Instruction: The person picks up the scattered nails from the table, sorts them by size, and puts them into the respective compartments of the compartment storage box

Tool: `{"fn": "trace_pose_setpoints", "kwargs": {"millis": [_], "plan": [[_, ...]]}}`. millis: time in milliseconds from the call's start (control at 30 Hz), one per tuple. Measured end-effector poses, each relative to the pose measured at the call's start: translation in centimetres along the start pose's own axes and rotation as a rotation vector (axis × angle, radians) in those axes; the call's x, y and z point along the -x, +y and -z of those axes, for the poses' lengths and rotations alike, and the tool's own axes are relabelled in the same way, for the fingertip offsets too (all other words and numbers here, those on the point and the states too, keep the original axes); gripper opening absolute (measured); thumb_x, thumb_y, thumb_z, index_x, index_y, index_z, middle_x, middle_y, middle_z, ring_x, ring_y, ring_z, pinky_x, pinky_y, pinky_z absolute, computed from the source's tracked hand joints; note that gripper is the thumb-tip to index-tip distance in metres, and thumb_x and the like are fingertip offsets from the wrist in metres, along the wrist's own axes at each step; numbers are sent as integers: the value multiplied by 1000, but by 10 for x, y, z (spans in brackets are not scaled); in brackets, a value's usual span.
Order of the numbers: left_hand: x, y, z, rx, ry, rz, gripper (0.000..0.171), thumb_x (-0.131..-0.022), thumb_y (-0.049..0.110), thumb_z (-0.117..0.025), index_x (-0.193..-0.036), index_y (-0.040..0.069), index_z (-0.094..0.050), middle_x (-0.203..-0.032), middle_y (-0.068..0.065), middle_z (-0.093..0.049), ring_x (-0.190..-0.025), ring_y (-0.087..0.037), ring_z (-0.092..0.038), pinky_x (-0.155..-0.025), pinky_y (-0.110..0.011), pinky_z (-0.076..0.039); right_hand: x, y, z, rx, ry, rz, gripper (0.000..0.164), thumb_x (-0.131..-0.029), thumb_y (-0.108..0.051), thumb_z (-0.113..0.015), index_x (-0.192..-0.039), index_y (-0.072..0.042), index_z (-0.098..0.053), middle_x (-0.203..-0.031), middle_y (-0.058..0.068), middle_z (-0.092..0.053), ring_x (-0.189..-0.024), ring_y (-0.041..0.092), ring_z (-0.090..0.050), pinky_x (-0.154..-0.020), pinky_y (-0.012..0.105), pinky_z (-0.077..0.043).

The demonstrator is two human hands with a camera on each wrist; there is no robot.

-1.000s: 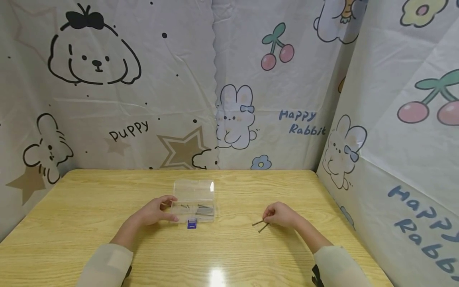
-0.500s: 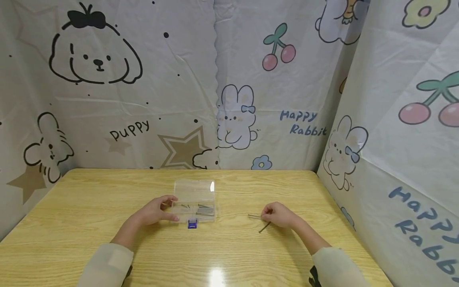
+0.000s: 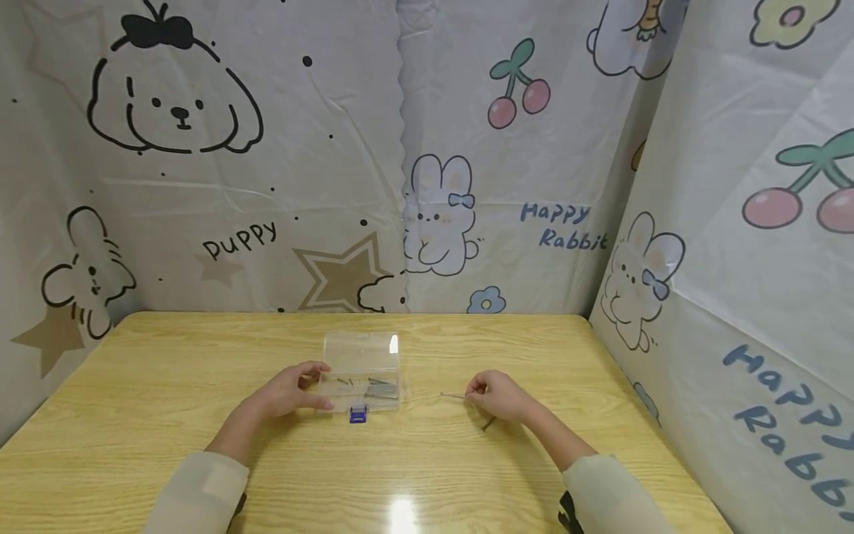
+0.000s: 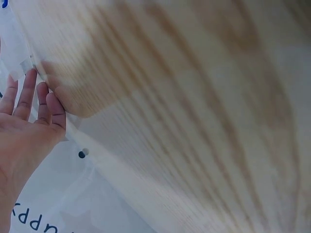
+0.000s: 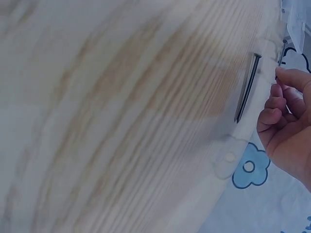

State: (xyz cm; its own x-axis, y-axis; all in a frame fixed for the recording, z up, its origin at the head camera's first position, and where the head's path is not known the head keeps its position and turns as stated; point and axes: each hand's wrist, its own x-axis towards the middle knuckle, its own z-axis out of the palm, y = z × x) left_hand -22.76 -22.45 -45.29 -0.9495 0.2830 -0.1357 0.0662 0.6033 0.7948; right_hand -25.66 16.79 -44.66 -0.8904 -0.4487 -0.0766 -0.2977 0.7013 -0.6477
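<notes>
My left hand (image 3: 290,389) holds the left side of a clear plastic box (image 3: 327,400), thumb at the front corner and fingertips by the hinge side. The box's lid (image 3: 360,352) stands raised at the back, and a blue latch (image 3: 358,415) hangs at its front. Inside the compartments lie small nails (image 3: 343,381) and longer nails (image 3: 379,381). My right hand (image 3: 500,394) pinches a long nail (image 3: 452,394) between thumb and fingertips, its head pointing left towards the box. Another nail (image 5: 248,90) lies on the table below that hand.
The wooden table (image 3: 427,467) spreads under both hands. A printed cloth (image 3: 333,185) hangs behind it, and another cloth wall (image 3: 754,297) runs along the right side.
My right hand has lifted the pinched nail away from the other nail, swung it level, and moved left towards the box. The left hand and the box have stayed put.
</notes>
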Motion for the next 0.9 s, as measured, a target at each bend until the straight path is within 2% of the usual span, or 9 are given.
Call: {"fn": "trace_pose_setpoints", "kwargs": {"millis": [400,900], "plan": [[2,3,0,9,-4,15,73,-76,30,-78,-135,4,-44,-137,-22,-43,-122,-45,-42,-99,-55,-36,-14,-25,-11,-1,55,29,11,-89,-12,-58,-86,-5,-66,-78,0,-55,-66,11,-43,-58,21,-37],[1,2,0,12,-5,30,74,-76,31,-78,-136,5,-44,-138,-22,-42,-122,-45,-42,-97,-54,-39,-30,-54,-28,-15,19,76,11,-89,-13,-58,-88,-6,-67,-79,-1,-56,-67,10,-44,-60,21,-38]]}}
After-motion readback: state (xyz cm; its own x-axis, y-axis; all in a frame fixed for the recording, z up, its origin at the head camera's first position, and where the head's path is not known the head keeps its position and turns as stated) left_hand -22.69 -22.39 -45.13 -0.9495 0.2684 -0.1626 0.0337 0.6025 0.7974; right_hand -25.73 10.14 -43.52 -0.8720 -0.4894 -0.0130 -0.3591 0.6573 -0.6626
